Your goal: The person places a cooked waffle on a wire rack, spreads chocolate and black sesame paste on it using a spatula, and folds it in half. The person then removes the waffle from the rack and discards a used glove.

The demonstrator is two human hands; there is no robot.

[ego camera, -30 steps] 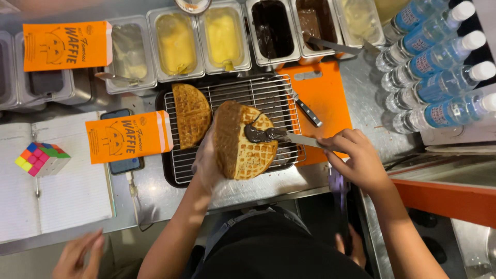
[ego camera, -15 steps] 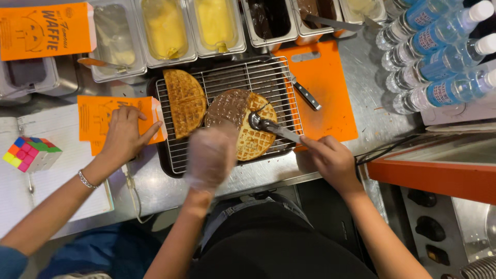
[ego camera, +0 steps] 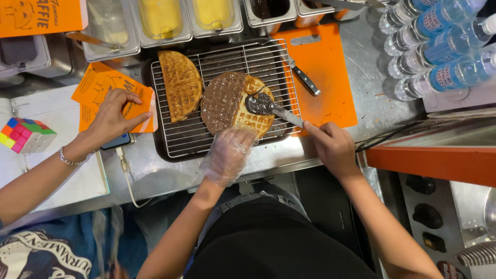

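Observation:
A round waffle (ego camera: 243,106) lies on a wire rack (ego camera: 227,67), its left half covered in chocolate spread. My right hand (ego camera: 333,147) grips a spreading knife (ego camera: 268,107) whose blade, loaded with chocolate, rests on the waffle's upper middle. My left hand (ego camera: 230,152), in a clear plastic glove, holds the waffle's near edge. A folded half waffle (ego camera: 179,85) sits on the rack's left side.
Another person's hand (ego camera: 111,119) rests on an orange paper sleeve (ego camera: 98,85) at the left. Topping tubs (ego camera: 160,18) line the back. An orange cutting board (ego camera: 323,72) with a knife (ego camera: 304,77), water bottles (ego camera: 439,46), a colour cube (ego camera: 26,135) and a notebook (ego camera: 46,111) surround the rack.
Chocolate now covers the waffle's left half. My gloved left hand has dropped to the waffle's near edge. The other person's hand has reached in and settled on the orange sleeve.

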